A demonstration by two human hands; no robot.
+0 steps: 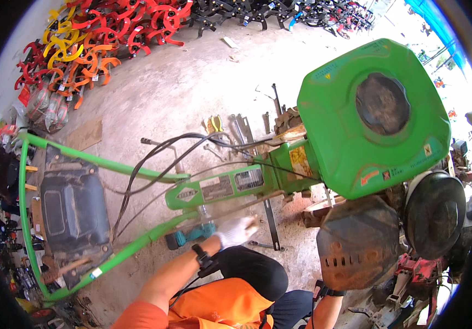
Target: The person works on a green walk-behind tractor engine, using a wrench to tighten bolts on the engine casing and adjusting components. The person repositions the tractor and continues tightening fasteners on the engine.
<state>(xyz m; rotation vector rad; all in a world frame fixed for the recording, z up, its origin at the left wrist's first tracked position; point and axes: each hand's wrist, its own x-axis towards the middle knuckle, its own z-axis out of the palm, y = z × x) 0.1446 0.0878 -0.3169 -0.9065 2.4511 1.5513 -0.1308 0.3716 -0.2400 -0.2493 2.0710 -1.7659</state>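
A green walk-behind tiller (214, 189) stretches across my view, its square green tank cover (329, 142) at the right. My left hand (238, 230), in a white glove, is below the tiller's green beam with its fingers curled; what they hold, if anything, I cannot make out. Beside that wrist, a teal cordless power tool (194, 233) lies on the floor. My right forearm (328, 313) reaches up to the rusty slotted metal cover (359, 247), which hides my right hand. A dark flat metal bar (271, 225) lies just right of my left hand.
Green handlebars (24, 214) frame a black cover (77, 208) at the left, with black cables (137, 164) looping over. Pliers with yellow handles (213, 124) and other tools lie beyond the beam. Red tiller blades (131, 27) are piled far back. A black wheel-like part (436, 214) stands right.
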